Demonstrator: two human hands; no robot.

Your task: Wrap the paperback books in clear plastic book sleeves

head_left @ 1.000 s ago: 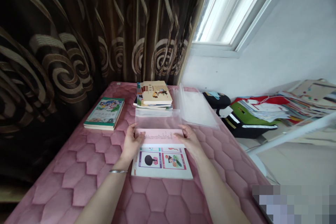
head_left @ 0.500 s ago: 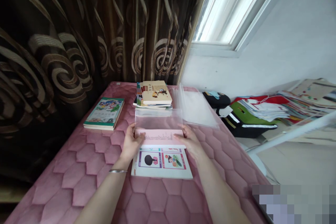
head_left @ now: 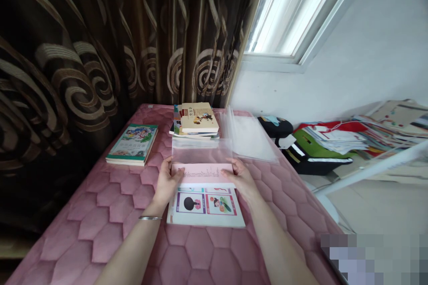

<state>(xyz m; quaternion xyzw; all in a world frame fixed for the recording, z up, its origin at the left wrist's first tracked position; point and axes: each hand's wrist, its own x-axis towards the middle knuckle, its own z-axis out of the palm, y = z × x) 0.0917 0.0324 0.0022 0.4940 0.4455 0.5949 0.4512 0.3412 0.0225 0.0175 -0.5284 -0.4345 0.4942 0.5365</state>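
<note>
A book [head_left: 214, 209] with cartoon picture panels lies on the pink quilted surface in front of me. Its pink printed flap [head_left: 203, 173] stands raised across the upper part, and a clear plastic book cover [head_left: 202, 151] spreads out beyond it. My left hand [head_left: 169, 180] grips the left edge of the flap and plastic, thumb on top and fingers behind. On the opposite edge my right hand [head_left: 242, 180] holds them the same way. The fingers behind the flap are partly hidden.
Stacked books [head_left: 199, 118] stand at the far edge, beside a pile of clear plastic covers [head_left: 252, 138]. Green-edged books [head_left: 133, 144] lie at left on the quilted surface [head_left: 117, 209]. A dark patterned curtain [head_left: 150, 31] hangs behind. A green and black bag [head_left: 312, 151] and papers are at right.
The pink flap has shifted very slightly away from me. Both hands keep their hold, and the surrounding things have not moved.
</note>
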